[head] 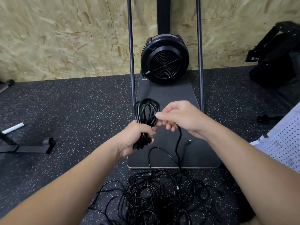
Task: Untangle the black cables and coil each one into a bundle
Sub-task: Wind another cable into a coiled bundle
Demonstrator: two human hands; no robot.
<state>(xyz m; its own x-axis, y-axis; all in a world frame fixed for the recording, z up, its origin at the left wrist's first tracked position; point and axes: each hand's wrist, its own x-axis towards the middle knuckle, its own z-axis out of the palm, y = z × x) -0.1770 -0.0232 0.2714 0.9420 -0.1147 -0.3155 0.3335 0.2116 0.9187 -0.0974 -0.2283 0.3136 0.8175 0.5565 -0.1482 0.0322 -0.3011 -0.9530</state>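
Black coil gripped in left hand (right hand pinches its strand).

Two bare forearms and hands, seen from above

Both arms are uncovered from the frame's lower edge to the wrists: no sleeves, gloves, watch, rings or bands show on the left hand or the right hand.
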